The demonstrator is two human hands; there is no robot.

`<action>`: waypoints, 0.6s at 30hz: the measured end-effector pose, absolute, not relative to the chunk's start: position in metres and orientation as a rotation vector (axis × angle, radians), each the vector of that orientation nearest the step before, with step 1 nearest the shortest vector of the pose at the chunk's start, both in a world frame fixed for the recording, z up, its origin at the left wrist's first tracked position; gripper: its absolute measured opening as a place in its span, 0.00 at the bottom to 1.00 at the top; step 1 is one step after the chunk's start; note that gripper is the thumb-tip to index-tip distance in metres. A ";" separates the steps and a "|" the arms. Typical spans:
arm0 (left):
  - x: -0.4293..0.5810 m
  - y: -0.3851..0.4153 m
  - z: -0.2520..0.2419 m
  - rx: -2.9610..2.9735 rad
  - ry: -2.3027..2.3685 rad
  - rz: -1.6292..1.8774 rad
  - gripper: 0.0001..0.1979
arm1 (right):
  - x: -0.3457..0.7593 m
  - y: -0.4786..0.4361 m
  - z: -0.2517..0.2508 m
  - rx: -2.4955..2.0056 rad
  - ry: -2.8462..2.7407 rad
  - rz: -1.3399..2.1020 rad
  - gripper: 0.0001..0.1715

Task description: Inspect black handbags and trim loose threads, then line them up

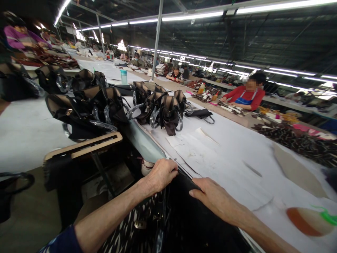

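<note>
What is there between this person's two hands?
In the head view, black material spans the gap between the left hand and the right hand, along the edge of the white-topped table.

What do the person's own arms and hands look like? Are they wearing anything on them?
The left hand and right hand have no gloves. Both forearms are bare where they show. A dark blue sleeve with some pale pattern covers the left arm higher up; no right sleeve shows.
</note>
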State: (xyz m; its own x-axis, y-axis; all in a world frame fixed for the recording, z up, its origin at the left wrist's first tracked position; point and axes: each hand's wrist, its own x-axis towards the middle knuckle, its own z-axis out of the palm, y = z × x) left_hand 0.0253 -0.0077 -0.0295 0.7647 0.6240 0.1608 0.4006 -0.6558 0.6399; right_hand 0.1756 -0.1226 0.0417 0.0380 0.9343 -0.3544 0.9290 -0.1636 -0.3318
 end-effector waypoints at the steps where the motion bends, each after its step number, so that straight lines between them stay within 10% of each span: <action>1: 0.025 -0.008 -0.029 2.371 0.759 0.493 0.07 | 0.177 -0.123 0.039 -2.251 -2.030 0.771 0.09; 18: 0.033 -0.014 -0.024 2.387 0.761 0.503 0.17 | 0.167 -0.097 0.035 -2.359 -2.190 0.390 0.07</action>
State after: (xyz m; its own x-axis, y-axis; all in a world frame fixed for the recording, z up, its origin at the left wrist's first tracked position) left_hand 0.0328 -0.0136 -0.0239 0.7665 0.6186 0.1727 0.4007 -0.6708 0.6241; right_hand 0.1665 -0.0974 0.0352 0.0613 0.9682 -0.2426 0.9924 -0.0851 -0.0891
